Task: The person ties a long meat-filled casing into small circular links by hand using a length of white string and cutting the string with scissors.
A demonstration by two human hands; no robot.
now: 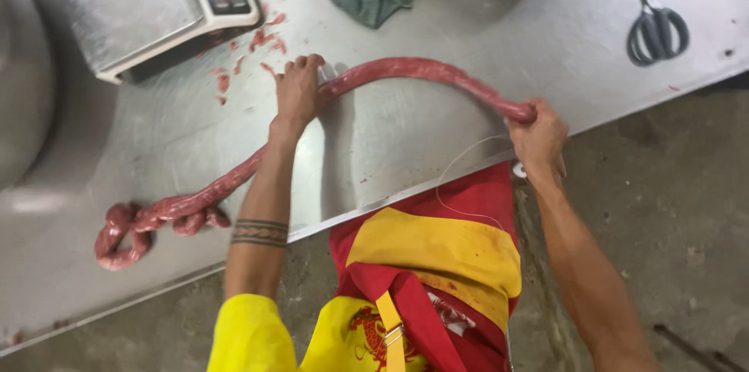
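Gripping a soft, slippery-looking raw sausage rope (421, 69) mid-frame, we clench left hand (299, 93) and right hand (537, 135) around it.

The person wears a bright yellow short-sleeved shirt (251, 333) under a red and yellow apron (437, 263) with a yellow strap and metal buckle (392, 333), low in the frame. A dark banded tattoo (261, 232) rings the left forearm.
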